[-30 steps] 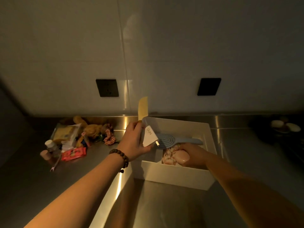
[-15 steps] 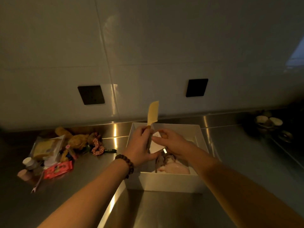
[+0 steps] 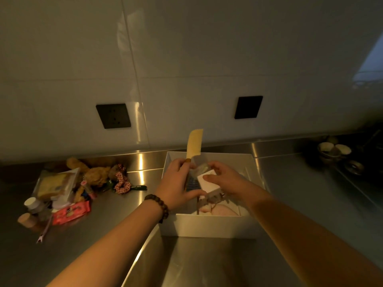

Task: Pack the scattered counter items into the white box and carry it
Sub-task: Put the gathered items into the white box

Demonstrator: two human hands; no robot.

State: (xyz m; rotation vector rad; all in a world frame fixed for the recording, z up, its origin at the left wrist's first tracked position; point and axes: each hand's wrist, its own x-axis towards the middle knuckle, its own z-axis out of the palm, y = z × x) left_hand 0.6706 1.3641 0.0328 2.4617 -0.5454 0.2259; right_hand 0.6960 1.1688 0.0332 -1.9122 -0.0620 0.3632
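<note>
The white box [image 3: 215, 225] stands on the steel counter in front of me, with pinkish items [image 3: 223, 211] lying inside. Above its left half my left hand [image 3: 178, 183] grips the handle of a yellow comb [image 3: 194, 144], which points upward. My right hand [image 3: 224, 179] pinches a white charger plug [image 3: 208, 184] between thumb and fingers, right beside my left hand. The plug's metal prongs point down toward the box. A pile of scattered items [image 3: 68, 187] lies on the counter to the left of the box.
The pile holds a brown plush toy [image 3: 93, 172], a clear packet [image 3: 55, 184], a red wrapper [image 3: 71, 212], small bottles [image 3: 31, 212] and a checked scrunchie [image 3: 122, 182]. Bowls [image 3: 334, 150] sit at the far right. Two black wall sockets [image 3: 113, 116] are on the tiled wall.
My right hand rose out of the box and took the white plug from my left hand's side. The blue brush it held earlier is out of sight. The view shifted right.
</note>
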